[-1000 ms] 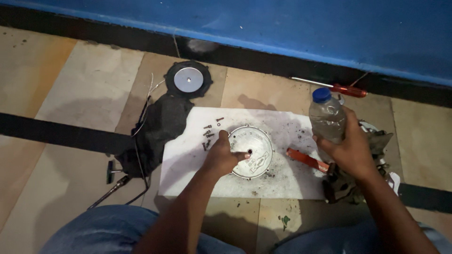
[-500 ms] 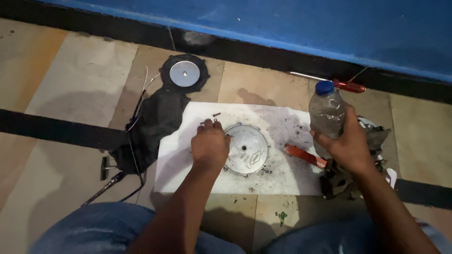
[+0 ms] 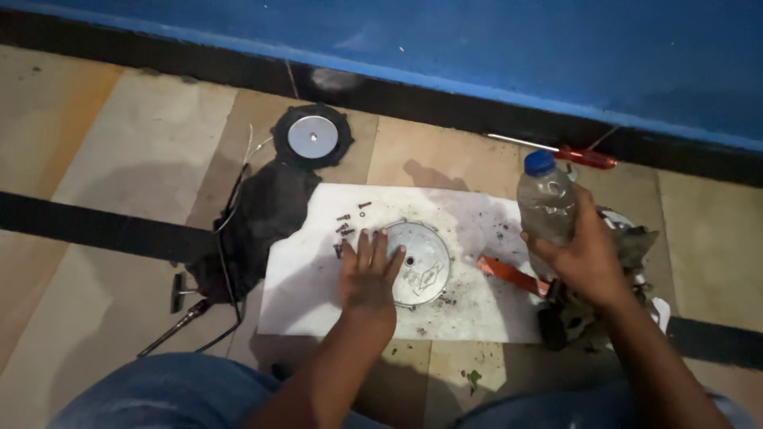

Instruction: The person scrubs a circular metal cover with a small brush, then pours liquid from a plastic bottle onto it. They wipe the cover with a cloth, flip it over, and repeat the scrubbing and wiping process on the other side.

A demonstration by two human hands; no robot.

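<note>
Beside the sheet (image 3: 318, 294) — right hand (image 3: 586, 258) grips capped bottle (image 3: 546, 199).

Matt metal disc (image 3: 420, 262), clear plastic bottle (image 3: 545, 202), seemingly paper sheet (image 3: 310, 294)

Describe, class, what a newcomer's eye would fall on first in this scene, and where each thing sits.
First comes the round metal plate in the middle of the white sheet on the floor, with the left hand resting flat against its left edge. Next is the clear plastic bottle with a blue cap, held upright in the right hand at the sheet's right side.
</note>
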